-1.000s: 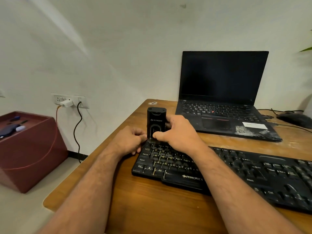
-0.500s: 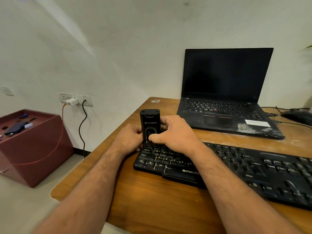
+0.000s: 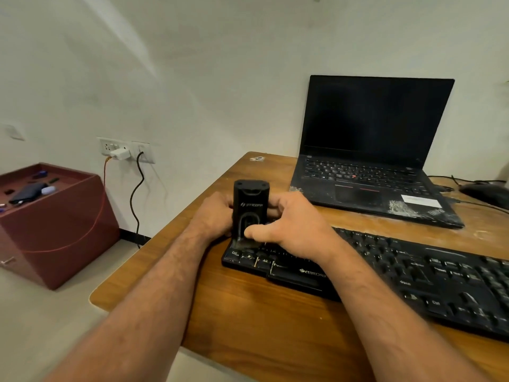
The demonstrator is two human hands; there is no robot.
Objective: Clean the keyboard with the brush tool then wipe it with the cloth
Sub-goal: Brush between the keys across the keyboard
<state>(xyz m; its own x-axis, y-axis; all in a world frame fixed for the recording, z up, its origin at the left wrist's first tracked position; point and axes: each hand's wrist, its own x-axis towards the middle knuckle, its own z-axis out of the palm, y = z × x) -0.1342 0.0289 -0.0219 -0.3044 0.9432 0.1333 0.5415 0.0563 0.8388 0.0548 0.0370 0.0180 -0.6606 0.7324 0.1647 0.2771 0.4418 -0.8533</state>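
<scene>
Black plastic, upright and boxy, the brush tool (image 3: pixel 250 209) stands with its lower end pressed on the far-left corner of the keyboard (image 3: pixel 385 274), which lies along the near right part of the wooden desk (image 3: pixel 248 315). Both hands grasp it: the left hand (image 3: pixel 213 216) wraps the tool's left side, and the right hand (image 3: pixel 289 224) holds the right side with its thumb across the front face. No cloth is in view, so the wiping step looks well off, and brushing seems only to have reached the left end of the board. The main risk, as I judge it, is the keyboard's left end sitting close to the desk's left edge: a hard sideways push could skid it toward that edge. Pressing down too firmly might also catch a keycap and lever it loose. Dust swept to the far side could land on the open laptop (image 3: pixel 369 166) just beyond.
</scene>
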